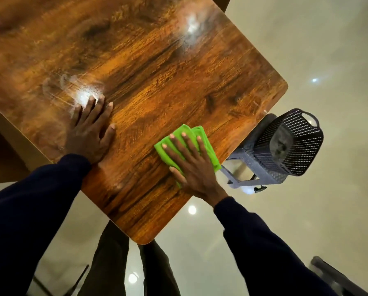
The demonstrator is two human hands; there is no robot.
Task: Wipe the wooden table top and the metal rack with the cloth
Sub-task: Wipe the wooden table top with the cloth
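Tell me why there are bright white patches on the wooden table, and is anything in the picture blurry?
In the head view the patches are glare on the glossy wooden table top, one by the left hand fingertips, one farther off; in the same head view the shiny floor shows smaller light spots, and the dark shape at bottom right is blurred.

This looks like a room in a home, probably a dining or living area. A wooden table top (157,71) with rounded corners and a glossy wood-grain finish fills the left and far part of the view. Below it lies a polished cream floor (328,50) showing round spots of reflected light (192,209). On the right, just beside the table's edge, a grey metal rack (243,165) carries a dark perforated plastic basket (302,150) of the household kind.
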